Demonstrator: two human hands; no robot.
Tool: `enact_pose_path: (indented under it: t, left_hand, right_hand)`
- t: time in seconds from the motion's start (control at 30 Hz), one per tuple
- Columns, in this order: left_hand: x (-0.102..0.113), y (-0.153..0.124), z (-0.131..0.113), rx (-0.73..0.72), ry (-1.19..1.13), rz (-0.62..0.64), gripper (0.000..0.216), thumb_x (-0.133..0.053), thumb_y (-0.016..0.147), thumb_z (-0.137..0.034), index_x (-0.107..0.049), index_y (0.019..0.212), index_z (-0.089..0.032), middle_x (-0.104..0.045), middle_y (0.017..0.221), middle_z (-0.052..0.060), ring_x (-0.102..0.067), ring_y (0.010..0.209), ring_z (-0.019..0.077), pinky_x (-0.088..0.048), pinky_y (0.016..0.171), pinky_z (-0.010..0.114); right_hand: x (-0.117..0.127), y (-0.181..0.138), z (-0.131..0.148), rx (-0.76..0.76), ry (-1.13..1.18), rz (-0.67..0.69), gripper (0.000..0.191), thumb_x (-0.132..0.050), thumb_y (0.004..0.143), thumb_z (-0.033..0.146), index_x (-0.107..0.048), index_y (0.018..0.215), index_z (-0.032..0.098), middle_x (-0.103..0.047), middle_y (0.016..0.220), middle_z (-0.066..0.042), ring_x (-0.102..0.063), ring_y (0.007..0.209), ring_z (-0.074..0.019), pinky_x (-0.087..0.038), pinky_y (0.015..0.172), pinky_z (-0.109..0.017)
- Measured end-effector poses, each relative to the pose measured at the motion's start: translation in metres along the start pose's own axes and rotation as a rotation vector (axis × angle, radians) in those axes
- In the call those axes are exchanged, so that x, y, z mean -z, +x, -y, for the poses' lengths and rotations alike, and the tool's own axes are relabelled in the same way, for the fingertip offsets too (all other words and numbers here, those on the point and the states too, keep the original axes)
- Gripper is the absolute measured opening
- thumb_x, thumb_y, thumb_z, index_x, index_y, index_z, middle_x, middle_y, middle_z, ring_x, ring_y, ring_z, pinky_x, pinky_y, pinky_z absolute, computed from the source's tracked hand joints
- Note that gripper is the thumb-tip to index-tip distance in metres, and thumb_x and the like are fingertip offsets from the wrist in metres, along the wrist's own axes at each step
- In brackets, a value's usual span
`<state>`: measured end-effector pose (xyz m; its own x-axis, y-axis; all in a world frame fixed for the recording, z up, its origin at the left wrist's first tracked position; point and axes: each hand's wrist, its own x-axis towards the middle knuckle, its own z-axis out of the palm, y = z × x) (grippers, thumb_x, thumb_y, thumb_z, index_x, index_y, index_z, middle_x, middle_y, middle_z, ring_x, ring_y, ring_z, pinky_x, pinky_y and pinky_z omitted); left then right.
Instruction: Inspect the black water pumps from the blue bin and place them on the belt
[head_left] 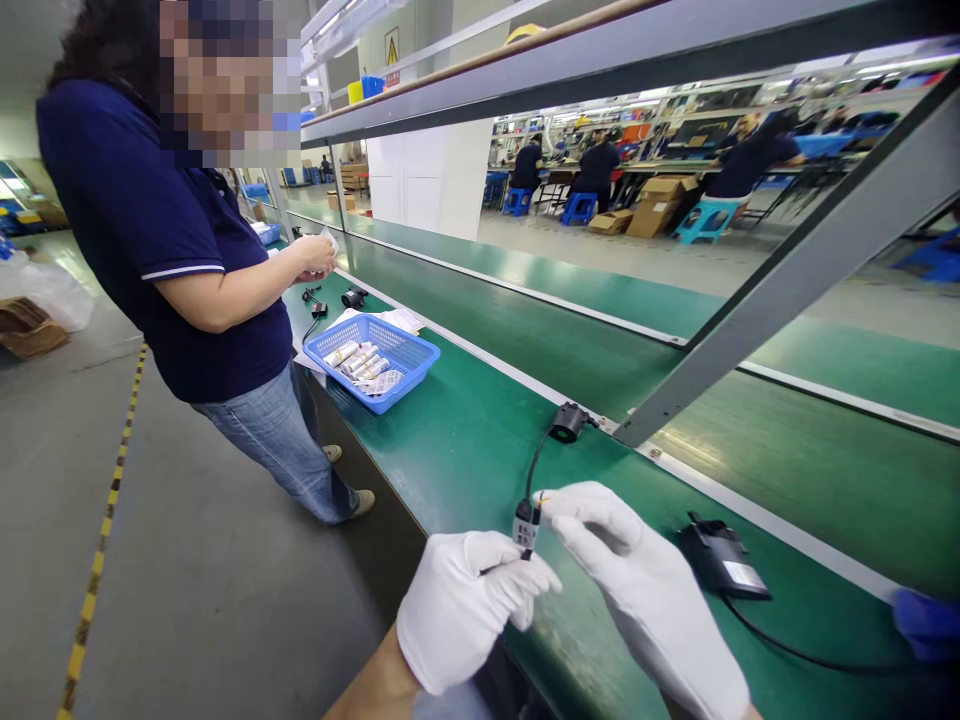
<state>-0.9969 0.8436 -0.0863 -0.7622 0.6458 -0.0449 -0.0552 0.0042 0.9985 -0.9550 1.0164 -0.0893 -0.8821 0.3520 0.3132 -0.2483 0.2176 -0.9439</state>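
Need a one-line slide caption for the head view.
Gloved left hand holds a labelled black cable, gloved right hand close beside it, over a green bench bearing a blue basket.

A: Bench top (472, 440), quick?
B: Green, smooth, semi-gloss, prob. rubber or plastic sheet; dull smears nr front.
A: Gloves?
B: White cloth, matt, soft creases, on left hand (457, 605) & right hand (660, 590) alike.
A: Held lead (533, 465)?
B: Blk, smooth plastic-like skin; its tag (525, 530) is white, paper-like, printed.
A: Blk unit (709, 555), RH side?
B: Plastic-looking casing, low sheen, w/ smooth pale label (742, 573).
A: Basket (405, 383)?
B: Blue moulded plastic, perforated, slight gloss.
A: Frame post (787, 288)?
B: Grey metal, painted look, smooth, satin.
A: Boxes (654, 208)?
B: Brown cardboard, matt.
A: Flr (225, 560)?
B: Grey, smooth, faint sheen.
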Motion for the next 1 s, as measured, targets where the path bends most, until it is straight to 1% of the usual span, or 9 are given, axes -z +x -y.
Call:
enact_pose_path:
  t: [0.07,0.13,0.27,0.33,0.43,0.53,0.67,0.77,1.0]
  left_hand:
    - [0.006,0.002,0.004,0.068,-0.148,0.115,0.044,-0.065,0.094,-0.055,-0.079,0.088,-0.013,-0.057,0.057,0.000,-0.047,0.051,0.0081,-0.034,0.050,0.021]
    - [0.011,0.004,0.008,0.075,-0.189,0.185,0.048,-0.065,0.094,-0.056,-0.079,0.090,-0.011,-0.056,0.056,0.000,-0.045,0.049,0.0066,-0.031,0.047,0.020]
    - [0.008,0.007,0.009,0.071,-0.179,0.215,0.045,-0.064,0.095,-0.053,-0.079,0.087,-0.011,-0.057,0.056,-0.001,-0.043,0.046,0.0058,-0.030,0.045,0.020]
    - [0.002,0.007,0.005,0.085,-0.108,0.119,0.038,-0.064,0.095,-0.046,-0.077,0.079,-0.014,-0.056,0.054,-0.002,-0.043,0.047,0.0065,-0.032,0.048,0.021]
    - [-0.009,0.009,0.001,0.041,0.074,-0.179,0.035,-0.060,0.094,-0.035,-0.067,0.065,-0.017,-0.053,0.053,-0.004,-0.047,0.053,0.0079,-0.038,0.058,0.021]
    - [-0.015,0.012,0.002,0.016,0.141,-0.384,0.032,-0.059,0.094,-0.034,-0.063,0.066,-0.019,-0.052,0.055,-0.005,-0.048,0.055,0.0088,-0.039,0.061,0.021]
    - [-0.019,0.013,0.007,-0.056,0.230,-0.351,0.031,-0.056,0.096,-0.035,-0.064,0.070,-0.019,-0.054,0.057,-0.005,-0.049,0.056,0.0094,-0.039,0.059,0.022]
    - [-0.023,0.010,0.010,-0.145,0.328,-0.323,0.036,-0.054,0.097,-0.031,-0.058,0.063,-0.020,-0.055,0.055,-0.004,-0.051,0.053,0.0089,-0.038,0.058,0.022]
    - [-0.027,0.005,0.010,-0.193,0.375,-0.338,0.040,-0.055,0.097,-0.028,-0.050,0.058,-0.019,-0.053,0.053,-0.004,-0.049,0.051,0.0080,-0.037,0.057,0.023]
  right_hand:
    - [0.003,0.004,-0.003,-0.070,0.045,0.047,0.019,-0.076,0.088,0.048,-0.079,0.084,0.030,-0.076,0.094,-0.001,-0.073,0.087,-0.0149,-0.059,0.077,-0.016]
    - [0.004,0.007,-0.003,-0.074,0.080,0.114,0.026,-0.075,0.087,0.054,-0.079,0.083,0.029,-0.076,0.093,-0.002,-0.073,0.086,-0.0166,-0.060,0.076,-0.019]
    - [0.002,0.009,0.006,-0.092,0.038,0.168,0.035,-0.076,0.084,0.056,-0.071,0.070,0.025,-0.071,0.079,-0.001,-0.070,0.073,-0.0162,-0.057,0.066,-0.021]
    - [-0.002,0.005,0.014,-0.122,-0.116,0.121,0.039,-0.075,0.085,0.054,-0.065,0.063,0.023,-0.069,0.072,0.000,-0.067,0.067,-0.0155,-0.053,0.062,-0.022]
    - [-0.006,-0.011,0.025,-0.061,-0.400,-0.078,0.037,-0.070,0.089,0.054,-0.066,0.068,0.024,-0.069,0.072,0.000,-0.066,0.068,-0.0167,-0.050,0.063,-0.026]
    - [-0.007,-0.025,0.031,0.006,-0.520,-0.220,0.034,-0.068,0.091,0.055,-0.068,0.073,0.025,-0.071,0.076,0.000,-0.068,0.071,-0.0171,-0.051,0.066,-0.026]
    - [-0.005,-0.020,0.032,-0.102,-0.336,-0.128,0.037,-0.069,0.088,0.055,-0.067,0.066,0.025,-0.073,0.074,0.001,-0.068,0.068,-0.0156,-0.054,0.063,-0.020]
    - [-0.003,-0.010,0.030,-0.232,-0.216,-0.040,0.036,-0.071,0.083,0.057,-0.070,0.067,0.025,-0.075,0.075,-0.001,-0.069,0.069,-0.0164,-0.056,0.063,-0.019]
    - [0.000,-0.010,0.019,-0.298,-0.216,-0.080,0.040,-0.075,0.077,0.062,-0.070,0.066,0.024,-0.073,0.076,-0.002,-0.067,0.072,-0.0176,-0.056,0.066,-0.022]
